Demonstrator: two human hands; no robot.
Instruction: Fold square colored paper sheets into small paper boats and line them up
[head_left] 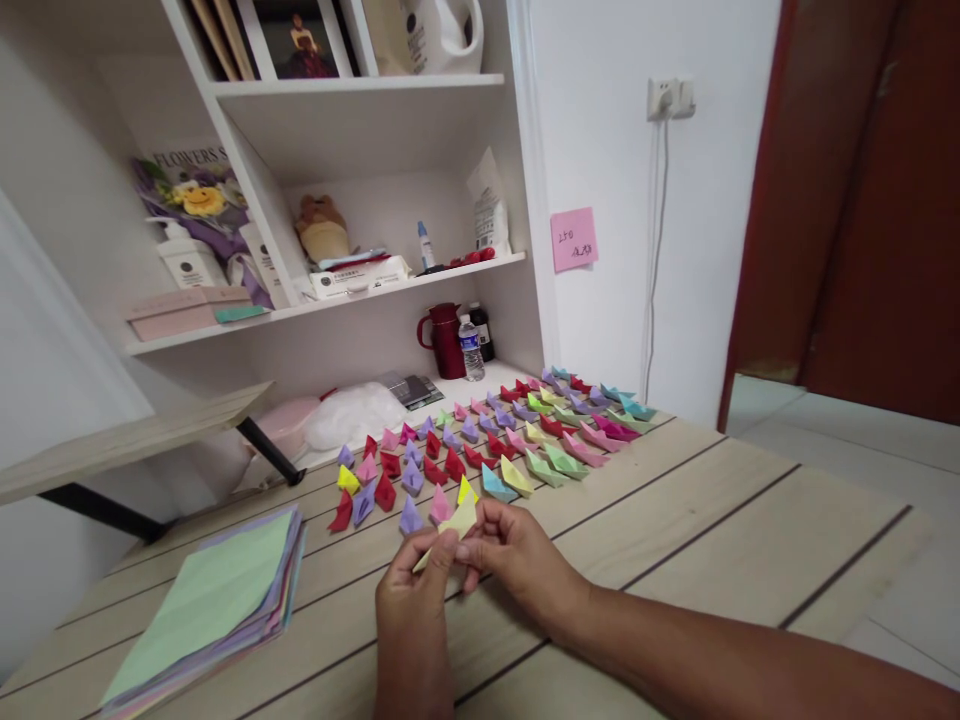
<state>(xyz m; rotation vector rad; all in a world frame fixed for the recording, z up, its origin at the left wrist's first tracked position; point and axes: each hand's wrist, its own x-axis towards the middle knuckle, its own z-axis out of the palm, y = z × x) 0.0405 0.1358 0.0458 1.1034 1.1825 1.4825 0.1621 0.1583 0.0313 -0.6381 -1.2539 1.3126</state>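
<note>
Both my hands meet over the wooden table (712,540), pinching one pale yellow folded paper piece (456,525). My left hand (416,590) grips its lower left end with closed fingers. My right hand (517,555) pinches the right side with thumb and fingertips. Just beyond the hands lie rows of several small folded paper boats (495,440) in red, pink, purple, green, blue and yellow. A stack of coloured paper sheets (214,600), pale green on top, lies to the left of my left hand.
White shelves (360,190) stand behind the table with a red jug (446,340), a water bottle (471,348), boxes and a flower book. A pink sticky note (574,240) is on the wall. A dark red door (862,200) is at right.
</note>
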